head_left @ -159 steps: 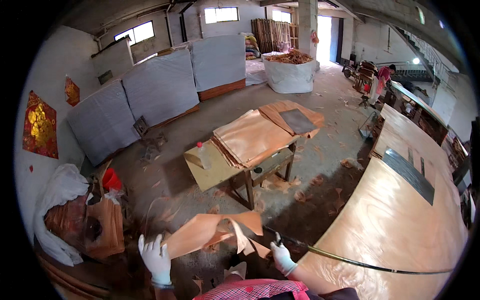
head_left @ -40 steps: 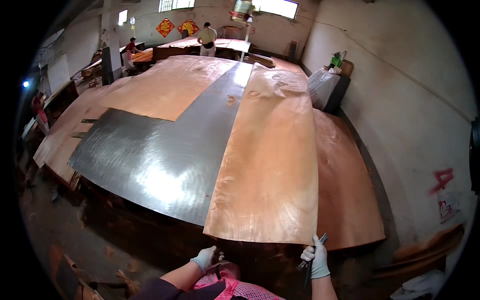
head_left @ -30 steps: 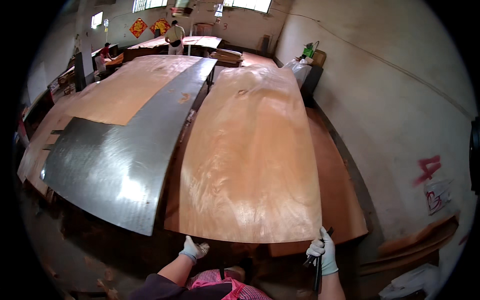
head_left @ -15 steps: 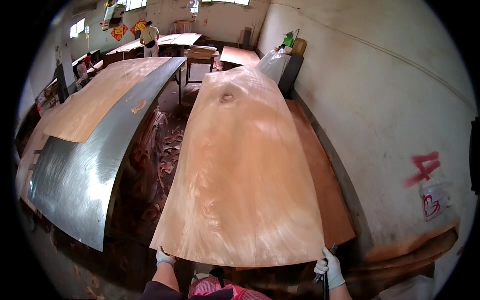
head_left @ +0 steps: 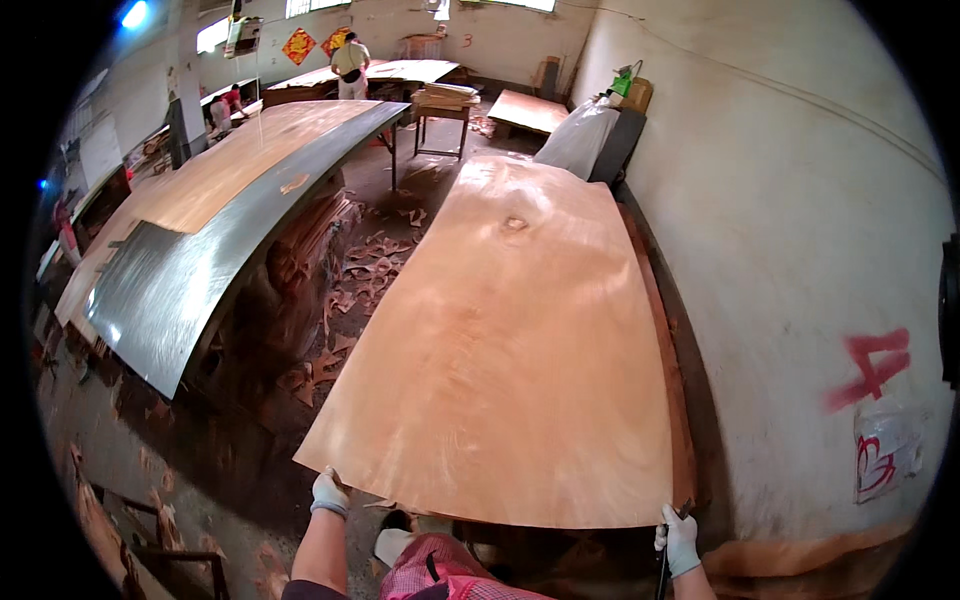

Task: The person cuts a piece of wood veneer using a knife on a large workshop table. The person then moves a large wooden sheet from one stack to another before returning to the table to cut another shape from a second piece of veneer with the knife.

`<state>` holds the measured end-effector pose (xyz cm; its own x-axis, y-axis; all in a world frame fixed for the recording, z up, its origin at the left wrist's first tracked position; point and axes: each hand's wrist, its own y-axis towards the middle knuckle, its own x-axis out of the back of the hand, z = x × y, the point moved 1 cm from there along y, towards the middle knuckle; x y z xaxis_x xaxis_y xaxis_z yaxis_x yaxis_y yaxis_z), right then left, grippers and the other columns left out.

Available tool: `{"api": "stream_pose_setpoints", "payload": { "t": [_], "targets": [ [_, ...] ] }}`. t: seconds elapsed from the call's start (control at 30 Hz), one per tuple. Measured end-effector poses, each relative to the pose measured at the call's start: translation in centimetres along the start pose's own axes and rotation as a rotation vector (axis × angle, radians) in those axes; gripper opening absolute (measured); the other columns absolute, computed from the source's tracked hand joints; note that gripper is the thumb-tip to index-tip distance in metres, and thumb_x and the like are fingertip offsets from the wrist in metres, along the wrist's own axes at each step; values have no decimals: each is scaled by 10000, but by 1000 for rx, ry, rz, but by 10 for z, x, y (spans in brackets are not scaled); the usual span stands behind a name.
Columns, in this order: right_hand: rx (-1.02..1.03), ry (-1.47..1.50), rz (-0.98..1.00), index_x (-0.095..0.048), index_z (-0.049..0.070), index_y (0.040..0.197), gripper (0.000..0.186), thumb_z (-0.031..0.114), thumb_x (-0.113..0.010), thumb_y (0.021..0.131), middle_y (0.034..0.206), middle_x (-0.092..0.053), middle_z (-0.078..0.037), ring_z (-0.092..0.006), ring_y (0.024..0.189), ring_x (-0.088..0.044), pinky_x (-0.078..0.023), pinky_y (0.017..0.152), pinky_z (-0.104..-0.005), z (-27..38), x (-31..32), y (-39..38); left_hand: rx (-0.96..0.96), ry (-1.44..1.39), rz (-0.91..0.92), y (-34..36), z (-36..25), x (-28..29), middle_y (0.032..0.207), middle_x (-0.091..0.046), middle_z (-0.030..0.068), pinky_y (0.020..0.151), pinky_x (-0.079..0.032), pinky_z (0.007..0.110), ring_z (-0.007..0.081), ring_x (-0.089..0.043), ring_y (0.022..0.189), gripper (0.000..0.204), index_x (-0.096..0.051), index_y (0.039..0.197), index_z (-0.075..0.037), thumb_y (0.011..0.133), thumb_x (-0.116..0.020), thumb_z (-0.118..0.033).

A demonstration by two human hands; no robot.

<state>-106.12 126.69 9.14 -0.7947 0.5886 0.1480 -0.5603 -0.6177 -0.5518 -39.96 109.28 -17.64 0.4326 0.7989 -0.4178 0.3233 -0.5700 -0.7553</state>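
A large pale wood veneer sheet (head_left: 500,370) stretches away from me, with a dark knot near its far end. My left hand (head_left: 330,492), in a white glove, is closed on its near edge close to the left corner. At the near right corner my gloved right hand (head_left: 680,543) is closed on the edge as well. A thin dark tool (head_left: 662,575) also sits in my right hand; its kind I cannot make out. Under the sheet, along its right side, a strip of a redder wood sheet (head_left: 683,440) shows.
To the left stands a long table with a shiny metal top (head_left: 165,290), partly covered by another veneer sheet (head_left: 260,140). Veneer scraps (head_left: 370,270) litter the floor between. A wall (head_left: 790,250) runs along the right. Farther back, a person (head_left: 350,68) stands at a table.
The veneer sheet has come down flatter and shifted right over the redder sheet, covering more of it. Both hands keep hold of its near edge. My view has turned somewhat left.
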Motion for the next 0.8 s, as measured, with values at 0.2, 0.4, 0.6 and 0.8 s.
{"api": "stream_pose_setpoints", "payload": {
  "t": [0.2, 0.4, 0.6, 0.8],
  "targets": [
    [41, -175, -117, -523, 104, 727, 315, 284, -604, 973, 511, -462, -13, -135, 331, -391, -338, 297, -293, -18, 75, 29, -5, 33, -96, -53, 83, -9, 925, -631, 71, 804, -502, 521, 309, -610, 835, 211, -581, 1049, -92, 1026, -459, -262],
    [25, -247, -177, -538, 97, 780, 255, 256, -597, 971, 516, -469, -15, -134, 343, -404, -350, 315, -299, -35, 79, 77, -18, -39, -140, -35, 148, 7, 1057, -600, 84, 820, -505, 512, 315, -612, 914, 240, -524, 1153, -89, 1021, -456, -277],
    [-2, -288, -215, -521, 100, 790, 231, 238, -597, 959, 501, -456, -25, -146, 334, -402, -348, 306, -309, -35, 66, 126, 38, -21, -115, -20, 201, -35, 1290, -569, 136, 964, -483, 486, 317, -565, 1162, 332, -516, 1274, -74, 1007, -483, -267],
    [-13, -314, -207, -507, 95, 783, 251, 246, -598, 960, 488, -458, -29, -151, 319, -409, -345, 290, -313, -61, 47, 195, -9, -10, -136, 25, 230, -45, 1272, -569, 134, 964, -488, 457, 313, -577, 1132, 332, -519, 1268, -61, 997, -504, -253]
  ]
}}
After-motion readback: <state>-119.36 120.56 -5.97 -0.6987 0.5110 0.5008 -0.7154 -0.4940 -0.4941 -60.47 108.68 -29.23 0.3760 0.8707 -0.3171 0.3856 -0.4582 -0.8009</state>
